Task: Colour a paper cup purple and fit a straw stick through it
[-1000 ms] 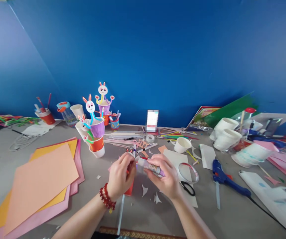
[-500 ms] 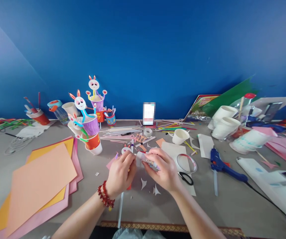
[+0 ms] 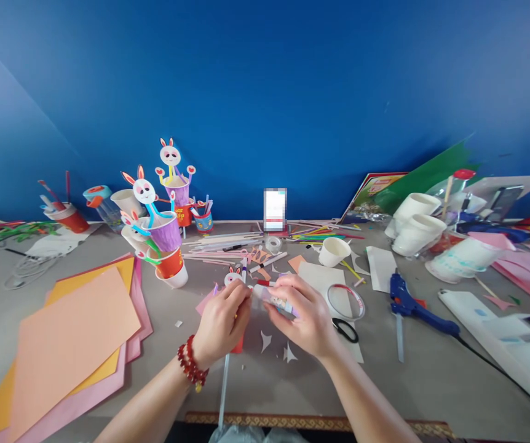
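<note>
My right hand is closed around a pale glue stick with a printed label, its whitish end pointing left. Close to that end, my left hand is curled with its fingertips together; what they hold is hidden. A white rabbit face with dark-edged ears peeks out just behind the left hand. Something red shows below that hand, and a translucent stick reaches from there towards the table's front edge. White paper scraps lie between my forearms.
Decorated cups with rabbit figures stand left of my hands, behind stacked coloured sheets. To the right are a tape ring, scissors, a white paper cup and a blue glue gun with its cord. Sticks and scraps lie ahead.
The glue stick and my right hand sit slightly further right, and a little more of the label shows. My left hand stays almost in place. The view has shifted slightly.
</note>
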`<state>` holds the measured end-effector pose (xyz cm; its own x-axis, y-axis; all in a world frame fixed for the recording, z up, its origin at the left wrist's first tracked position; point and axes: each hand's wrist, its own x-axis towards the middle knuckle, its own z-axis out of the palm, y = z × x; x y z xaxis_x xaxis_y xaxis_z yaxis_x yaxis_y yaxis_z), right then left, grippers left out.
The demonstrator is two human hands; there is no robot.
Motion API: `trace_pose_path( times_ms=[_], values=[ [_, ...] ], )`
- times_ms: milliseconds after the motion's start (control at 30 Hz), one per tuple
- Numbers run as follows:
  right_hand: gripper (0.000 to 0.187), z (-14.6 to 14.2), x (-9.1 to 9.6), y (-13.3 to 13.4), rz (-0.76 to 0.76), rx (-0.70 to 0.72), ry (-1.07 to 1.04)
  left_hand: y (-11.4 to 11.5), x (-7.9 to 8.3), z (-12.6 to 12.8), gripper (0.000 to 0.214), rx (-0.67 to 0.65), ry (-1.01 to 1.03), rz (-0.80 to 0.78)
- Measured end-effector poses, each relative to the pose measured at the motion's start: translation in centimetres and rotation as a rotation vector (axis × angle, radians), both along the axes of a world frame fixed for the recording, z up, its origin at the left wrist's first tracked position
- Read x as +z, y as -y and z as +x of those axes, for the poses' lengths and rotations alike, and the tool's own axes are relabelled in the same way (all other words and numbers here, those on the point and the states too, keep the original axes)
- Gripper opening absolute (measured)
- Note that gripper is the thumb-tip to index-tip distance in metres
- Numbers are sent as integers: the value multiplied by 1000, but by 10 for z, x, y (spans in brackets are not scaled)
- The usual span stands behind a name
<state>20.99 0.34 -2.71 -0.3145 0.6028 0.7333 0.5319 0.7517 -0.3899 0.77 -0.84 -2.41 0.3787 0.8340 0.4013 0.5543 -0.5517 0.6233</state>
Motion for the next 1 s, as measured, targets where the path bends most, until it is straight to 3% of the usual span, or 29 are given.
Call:
trace_pose_path(
  times_ms=[467,600,733,833,1000],
  values=[
    [21,-1,-1,0,-43,30,-43,-1,-4,0,14,-4,47,-11],
    [17,-2,-3,-1,-80,-6,-147,0,-5,-1,14,-7,101,-9],
    [17,3,-10,-14,-317,-73,-638,2,-2,3,14,-1,266,-93],
    [22,1,-16,-20,-571,131,-998,3,1,10,15,-83,481,-275],
    [27,-29,-24,-2,-762,367,-959,4,-4,17,15,-212,718,-453]
  ],
)
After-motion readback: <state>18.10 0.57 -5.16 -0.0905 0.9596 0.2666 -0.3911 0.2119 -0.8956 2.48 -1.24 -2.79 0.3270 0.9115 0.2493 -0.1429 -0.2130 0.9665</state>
